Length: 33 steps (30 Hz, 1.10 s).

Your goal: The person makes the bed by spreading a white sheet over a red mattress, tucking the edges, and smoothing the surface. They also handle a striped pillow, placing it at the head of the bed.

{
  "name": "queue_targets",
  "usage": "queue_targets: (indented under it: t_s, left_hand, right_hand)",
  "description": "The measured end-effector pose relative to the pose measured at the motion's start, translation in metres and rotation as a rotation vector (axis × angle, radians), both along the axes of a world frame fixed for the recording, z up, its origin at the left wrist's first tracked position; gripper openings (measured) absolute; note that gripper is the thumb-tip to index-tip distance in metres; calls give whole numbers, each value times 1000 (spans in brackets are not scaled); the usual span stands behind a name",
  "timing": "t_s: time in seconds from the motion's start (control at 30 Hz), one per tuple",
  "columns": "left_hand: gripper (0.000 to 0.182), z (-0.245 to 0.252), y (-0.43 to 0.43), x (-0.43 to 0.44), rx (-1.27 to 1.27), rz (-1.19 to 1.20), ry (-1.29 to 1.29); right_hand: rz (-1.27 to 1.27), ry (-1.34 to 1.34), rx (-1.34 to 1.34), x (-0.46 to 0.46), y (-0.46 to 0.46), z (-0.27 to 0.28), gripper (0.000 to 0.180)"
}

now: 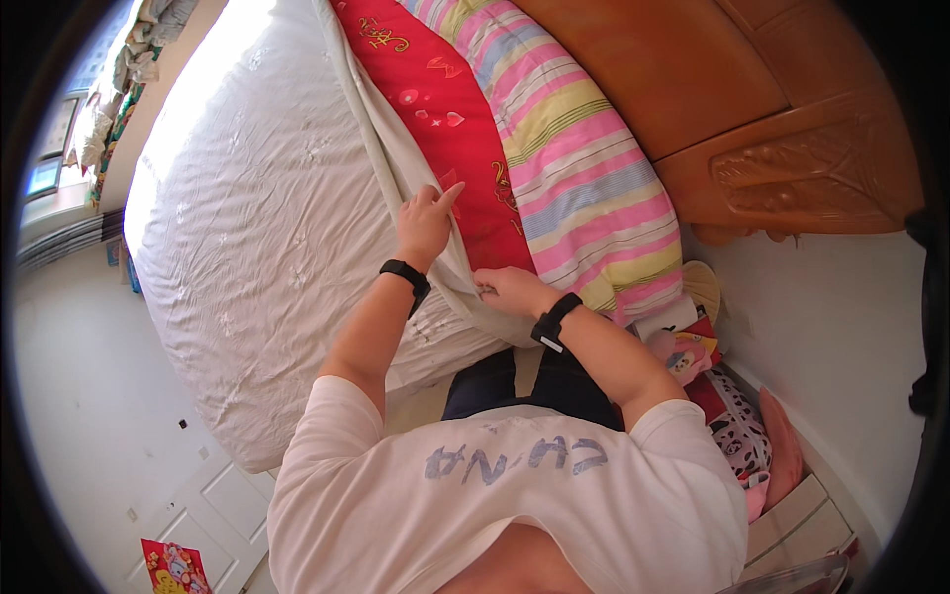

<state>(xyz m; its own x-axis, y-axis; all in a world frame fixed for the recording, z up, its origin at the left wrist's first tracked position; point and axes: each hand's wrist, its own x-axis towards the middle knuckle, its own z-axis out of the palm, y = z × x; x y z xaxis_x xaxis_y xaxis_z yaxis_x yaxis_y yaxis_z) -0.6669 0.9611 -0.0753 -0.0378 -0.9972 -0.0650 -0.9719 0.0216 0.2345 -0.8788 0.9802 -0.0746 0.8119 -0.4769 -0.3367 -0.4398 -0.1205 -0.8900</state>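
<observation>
A white bed sheet (274, 223) with small stitched patterns covers the left part of the bed, its right edge folded back over a red printed fabric (423, 104). A pink, yellow and blue striped cloth (586, 171) lies along the right side. My left hand (427, 219) rests at the folded edge of the sheet, thumb and fingers apart, its palm side hidden. Lower and to the right, near the bed's close end, my right hand (512, 289) is closed on the sheet's edge.
An orange-brown wooden cabinet (801, 148) stands along the right side of the bed. Bags and soft items, one a cow-print bag (731, 423), lie on the floor at the right. A white door (215, 512) is at the lower left, and a window at the upper left.
</observation>
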Motion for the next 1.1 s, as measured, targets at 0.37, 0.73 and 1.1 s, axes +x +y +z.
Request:
queue_targets:
  t_s: [0.37,0.73,1.1]
  left_hand:
    - [22,115,-85,-44,280,-525,-160]
    - [21,205,-173,-129,130,-521,-254]
    - [32,102,-213,-232,445,-543,-228]
  right_hand:
    - [374,263,280,-144,-41,63,49]
    - [69,452,77,-271,-8,58,47]
    - [-665,324,74,-371,10,19,33]
